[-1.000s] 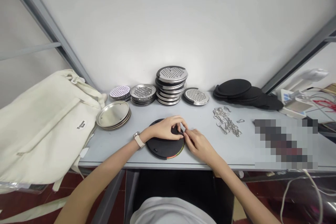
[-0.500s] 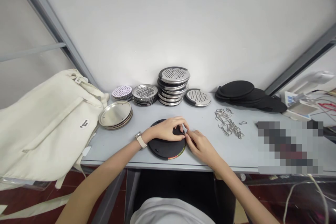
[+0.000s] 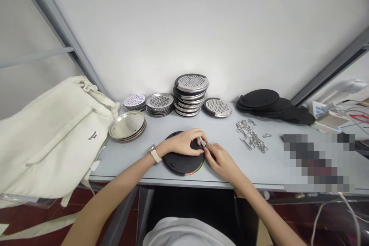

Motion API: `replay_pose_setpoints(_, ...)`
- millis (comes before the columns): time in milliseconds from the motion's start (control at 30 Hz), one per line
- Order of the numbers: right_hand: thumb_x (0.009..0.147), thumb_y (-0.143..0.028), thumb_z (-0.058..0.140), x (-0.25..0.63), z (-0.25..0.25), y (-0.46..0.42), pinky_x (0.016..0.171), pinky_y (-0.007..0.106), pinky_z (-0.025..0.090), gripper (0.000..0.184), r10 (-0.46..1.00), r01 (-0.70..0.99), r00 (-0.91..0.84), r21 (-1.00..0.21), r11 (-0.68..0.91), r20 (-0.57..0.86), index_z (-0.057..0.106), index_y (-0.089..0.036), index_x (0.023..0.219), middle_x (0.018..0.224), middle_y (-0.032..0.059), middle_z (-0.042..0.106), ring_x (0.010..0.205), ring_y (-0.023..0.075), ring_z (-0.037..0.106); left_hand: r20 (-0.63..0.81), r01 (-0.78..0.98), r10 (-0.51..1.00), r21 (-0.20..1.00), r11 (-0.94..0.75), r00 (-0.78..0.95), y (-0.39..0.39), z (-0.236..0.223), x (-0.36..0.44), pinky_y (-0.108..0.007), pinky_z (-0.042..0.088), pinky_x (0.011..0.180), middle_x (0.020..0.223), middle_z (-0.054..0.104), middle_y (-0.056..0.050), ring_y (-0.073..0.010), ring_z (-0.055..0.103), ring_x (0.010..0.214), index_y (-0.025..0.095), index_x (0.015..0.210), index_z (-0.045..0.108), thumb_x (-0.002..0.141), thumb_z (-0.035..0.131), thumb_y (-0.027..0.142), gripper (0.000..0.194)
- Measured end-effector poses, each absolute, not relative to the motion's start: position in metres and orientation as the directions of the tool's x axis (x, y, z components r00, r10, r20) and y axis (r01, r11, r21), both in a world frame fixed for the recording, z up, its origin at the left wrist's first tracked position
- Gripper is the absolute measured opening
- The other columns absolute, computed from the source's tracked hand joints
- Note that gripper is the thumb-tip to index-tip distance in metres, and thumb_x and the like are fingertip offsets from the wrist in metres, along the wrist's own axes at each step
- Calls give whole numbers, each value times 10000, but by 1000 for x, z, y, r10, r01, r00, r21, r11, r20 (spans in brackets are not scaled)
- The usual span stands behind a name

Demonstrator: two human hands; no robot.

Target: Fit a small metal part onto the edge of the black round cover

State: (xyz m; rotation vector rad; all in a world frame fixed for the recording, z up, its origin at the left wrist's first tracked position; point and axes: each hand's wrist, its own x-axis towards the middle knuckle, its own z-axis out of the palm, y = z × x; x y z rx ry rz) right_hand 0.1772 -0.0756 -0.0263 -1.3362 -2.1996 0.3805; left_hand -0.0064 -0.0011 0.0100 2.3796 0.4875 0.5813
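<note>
1 curled left hand (image 3: 183, 143) and 1 pinching right hand (image 3: 220, 162) grip the black disc (image 3: 184, 163).

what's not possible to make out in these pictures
All in the head view:
Part of the black disc's top: covered by the left hand.
Whatever the right hand pinches at the disc's rim: hidden by the hands themselves.
The object at right: blurred into pixel blocks.
The cream bag's far side: cut off by the left edge.
The metal clips' exact count: too small, overlapping.
</note>
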Motion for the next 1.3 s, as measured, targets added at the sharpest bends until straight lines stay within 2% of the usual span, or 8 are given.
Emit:
replay_pose_setpoints(533,984,-263,303,178,-28,-74,660,304,375,276,897,732,-365,-518,442,250,464,-209,766,687,24,544,700,193,501,277,236,474,599,-765,836,-3,8,-7,-238,439,707,906,534,-25,-125,514,770,175,948,543,727,621,149,236)
replay_pose_setpoints(833,979,-258,310,179,-29,-74,661,296,380,280,892,715,-367,-532,453,265,460,-212,748,677,21,541,695,188,506,312,247,447,514,-822,838,-3,10,-7,-245,422,737,814,568,-3,-138,521,780,179,946,542,736,624,170,225)
replay_pose_setpoints(1033,963,-261,349,179,-31,-73,632,281,371,238,909,715,-328,-561,418,258,444,-216,750,658,5,526,684,181,508,319,246,441,501,-830,839,-3,10,-8,-246,420,728,795,571,-5,-141,528,765,183,976,555,742,624,178,244)
replay_pose_setpoints(1300,959,-278,349,177,-28,-75,611,272,368,209,923,707,-295,-594,384,247,417,-224,769,639,-14,494,653,170,491,332,188,365,460,-868,870,-2,9,-8,-263,407,775,765,592,-19,-155,516,796,174,794,549,787,580,164,34)
